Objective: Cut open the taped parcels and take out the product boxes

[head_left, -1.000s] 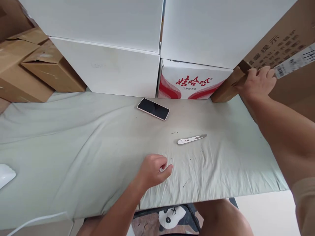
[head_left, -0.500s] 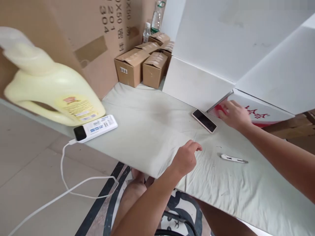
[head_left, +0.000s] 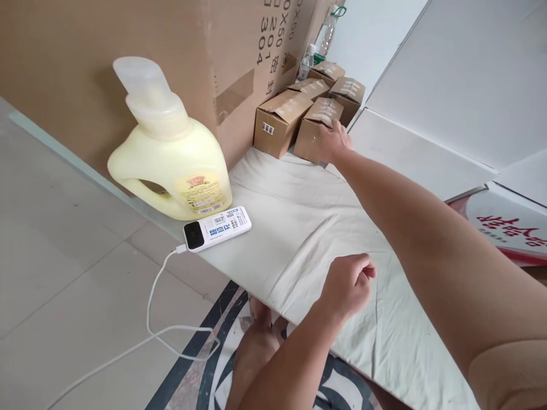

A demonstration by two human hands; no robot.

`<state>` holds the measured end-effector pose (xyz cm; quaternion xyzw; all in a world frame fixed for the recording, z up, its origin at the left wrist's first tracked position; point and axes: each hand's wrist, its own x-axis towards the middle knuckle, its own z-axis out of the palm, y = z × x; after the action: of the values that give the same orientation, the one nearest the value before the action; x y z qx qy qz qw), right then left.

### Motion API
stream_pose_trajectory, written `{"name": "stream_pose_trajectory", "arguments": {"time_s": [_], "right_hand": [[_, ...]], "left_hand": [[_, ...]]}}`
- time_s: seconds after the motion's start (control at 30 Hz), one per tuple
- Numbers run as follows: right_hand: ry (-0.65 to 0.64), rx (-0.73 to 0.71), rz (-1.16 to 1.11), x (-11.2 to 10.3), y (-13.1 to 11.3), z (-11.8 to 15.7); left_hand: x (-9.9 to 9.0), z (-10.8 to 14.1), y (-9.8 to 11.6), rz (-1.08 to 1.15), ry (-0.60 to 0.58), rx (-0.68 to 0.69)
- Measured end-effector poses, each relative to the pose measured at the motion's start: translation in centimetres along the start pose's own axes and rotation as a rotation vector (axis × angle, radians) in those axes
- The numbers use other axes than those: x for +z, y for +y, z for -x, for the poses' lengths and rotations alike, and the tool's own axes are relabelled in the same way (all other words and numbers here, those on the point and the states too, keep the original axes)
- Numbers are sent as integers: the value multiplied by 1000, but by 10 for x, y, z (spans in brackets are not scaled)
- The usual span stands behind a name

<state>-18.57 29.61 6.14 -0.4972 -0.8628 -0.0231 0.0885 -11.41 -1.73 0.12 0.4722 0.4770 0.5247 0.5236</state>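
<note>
My right hand (head_left: pixel 335 141) reaches far forward to a small brown cardboard box (head_left: pixel 310 135). Its fingers are bent against the box's right side and upper edge; part of the grip is hidden. The box stands with several similar boxes (head_left: pixel 284 114) at the far end of the cloth-covered table (head_left: pixel 277 222). Close to the table's front edge, my left hand (head_left: pixel 349 285) hovers with its fingers curled in, and nothing shows in it.
A pale yellow jug (head_left: pixel 171 162) stands at the left edge, beside a white device (head_left: pixel 217 229) with a cable (head_left: pixel 149 307). Plastic bottles (head_left: pixel 327 34) are behind the boxes. A large carton (head_left: pixel 171 34) and white panels (head_left: pixel 427 142) border the table.
My right hand has left the red-and-white printed box and moved left to the small cardboard box. The view has swung left, so the phone and cutter are no longer seen. My left hand stays curled.
</note>
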Motion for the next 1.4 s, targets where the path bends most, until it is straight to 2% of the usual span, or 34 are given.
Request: {"name": "stream_pose_trajectory", "arguments": {"time_s": [0.1, 0.2, 0.27, 0.33, 0.4, 0.5, 0.63, 0.7, 0.73, 0.8, 0.9, 0.93, 1.0, 1.07, 1.13, 1.23, 1.3, 1.4], "right_hand": [[-5, -3, -5, 5, -1, -17], [-29, -4, -18, 4, -1, -21], [-47, -3, -18, -1, -1, -12], [-52, -35, 3, -7, -1, 8], [-48, -88, 30, -14, 1, 40], [-25, -165, 38, -25, 9, 107], [99, -301, -8, -36, 39, 221], [206, -328, -46, -40, 60, 285], [290, -329, -72, -41, 72, 317], [445, -354, -143, -41, 94, 380], [592, -340, -286, -37, 125, 460], [644, -281, -339, -35, 135, 480], [767, -65, -392, -29, 157, 507], [820, 202, -327, -20, 184, 518], [725, 402, -212, -9, 214, 521], [449, 524, -137, 9, 249, 519], [289, 570, -138, 19, 260, 516], [171, 647, -169, 22, 261, 510]], "left_hand": [[-1, -5, -3, 5, 47, 3], [-1, -7, -6, -24, 61, 40], [-2, -6, -5, -41, 81, 58], [-3, -4, -3, -36, 133, 67], [-6, -3, 1, -21, 230, 108], [-11, -3, 4, -24, 461, 259], [-25, -8, 1, -107, 835, 453], [-33, -12, -3, -137, 949, 487], [-36, -14, -4, -151, 959, 479], [-36, -16, -7, -188, 878, 439], [-19, -18, -9, -275, 549, 405], [-10, -19, -10, -296, 431, 401], [11, -22, -13, -312, 261, 398], [32, -27, -17, -307, 207, 405], [49, -33, -22, -285, 202, 424], [70, -43, -29, -200, 186, 415], [82, -46, -30, -146, 180, 385], [94, -47, -29, -84, 214, 355]]}}
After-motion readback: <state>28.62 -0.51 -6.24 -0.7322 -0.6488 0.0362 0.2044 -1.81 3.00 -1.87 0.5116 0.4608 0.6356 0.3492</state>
